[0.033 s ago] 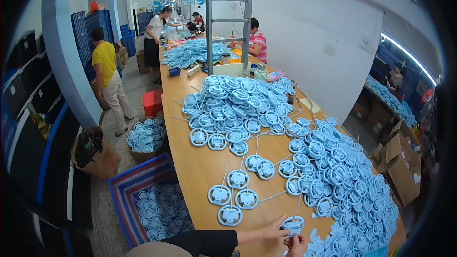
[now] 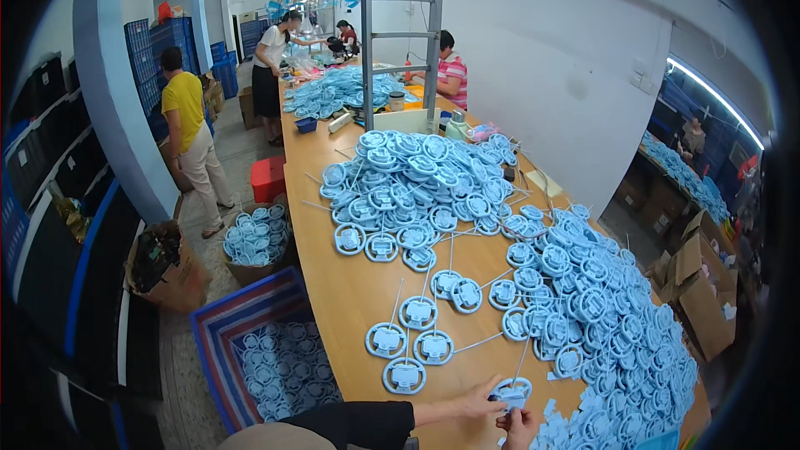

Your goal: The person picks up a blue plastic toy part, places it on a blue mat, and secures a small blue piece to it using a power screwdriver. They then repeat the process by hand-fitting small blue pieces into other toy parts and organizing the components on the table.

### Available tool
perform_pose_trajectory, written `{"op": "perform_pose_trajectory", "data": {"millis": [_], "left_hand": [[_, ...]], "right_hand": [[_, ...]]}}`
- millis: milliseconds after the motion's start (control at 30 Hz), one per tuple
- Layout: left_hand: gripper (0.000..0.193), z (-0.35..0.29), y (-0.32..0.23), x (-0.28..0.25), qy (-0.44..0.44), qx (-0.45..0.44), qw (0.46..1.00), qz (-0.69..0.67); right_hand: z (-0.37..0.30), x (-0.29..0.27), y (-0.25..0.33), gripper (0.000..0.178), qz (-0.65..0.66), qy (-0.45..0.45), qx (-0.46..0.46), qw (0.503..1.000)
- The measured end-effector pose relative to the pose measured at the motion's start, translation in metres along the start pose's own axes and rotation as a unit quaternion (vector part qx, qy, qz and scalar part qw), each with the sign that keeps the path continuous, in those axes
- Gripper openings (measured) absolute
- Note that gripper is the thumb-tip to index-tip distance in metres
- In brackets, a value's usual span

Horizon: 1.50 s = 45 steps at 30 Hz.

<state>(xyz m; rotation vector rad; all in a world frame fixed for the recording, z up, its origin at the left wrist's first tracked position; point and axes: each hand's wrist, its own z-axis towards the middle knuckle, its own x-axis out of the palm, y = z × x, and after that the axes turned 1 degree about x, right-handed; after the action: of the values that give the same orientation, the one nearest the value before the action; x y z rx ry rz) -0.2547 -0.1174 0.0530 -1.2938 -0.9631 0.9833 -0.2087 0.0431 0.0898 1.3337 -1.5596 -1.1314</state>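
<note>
At the table's near edge I hold a light blue toy steering wheel (image 2: 518, 385) with a thin pale rod rising from it. My left hand (image 2: 480, 401) grips its left side, fingers closed over the rim. Against its lower edge, my right hand (image 2: 521, 427) pinches with thumb and fingers; whether a small piece is hidden there I cannot make out. Beside the right hand lie small flat light blue pieces (image 2: 553, 430). A few similar wheels, such as one loose wheel (image 2: 405, 376), rest on the wooden table (image 2: 350, 308) to the left of my hands.
Large heaps of wheels cover the table's right side (image 2: 621, 342) and middle (image 2: 417, 175). A striped bin (image 2: 218, 342) of wheels stands left of the table, near cardboard boxes (image 2: 179, 279). A metal ladder-like frame (image 2: 367, 50) rises from the table. Several people are farther back.
</note>
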Motion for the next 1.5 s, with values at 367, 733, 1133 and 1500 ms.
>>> {"op": "perform_pose_trajectory", "data": {"millis": [367, 733, 1133, 1500], "left_hand": [[0.054, -0.044, -0.018, -0.042, 0.068, -0.049, 0.996, -0.021], [0.058, -0.05, -0.05, -0.026, 0.187, -0.077, 0.975, 0.09], [0.049, 0.045, -0.012, -0.158, -0.089, -0.268, 0.957, 0.062], [0.064, 0.135, 0.007, -0.172, -0.125, 0.04, 0.808, 0.575]], "right_hand": [[-0.015, 0.003, -0.023, 0.042, 0.001, 0.108, -0.011, 0.994], [-0.042, 0.0, -0.033, 0.032, 0.079, 0.036, -0.004, 0.996], [-0.028, -0.036, -0.066, 0.049, -0.059, 0.052, 0.074, 0.994], [0.031, -0.115, -0.042, 0.04, -0.268, -0.118, -0.014, 0.956]]}}
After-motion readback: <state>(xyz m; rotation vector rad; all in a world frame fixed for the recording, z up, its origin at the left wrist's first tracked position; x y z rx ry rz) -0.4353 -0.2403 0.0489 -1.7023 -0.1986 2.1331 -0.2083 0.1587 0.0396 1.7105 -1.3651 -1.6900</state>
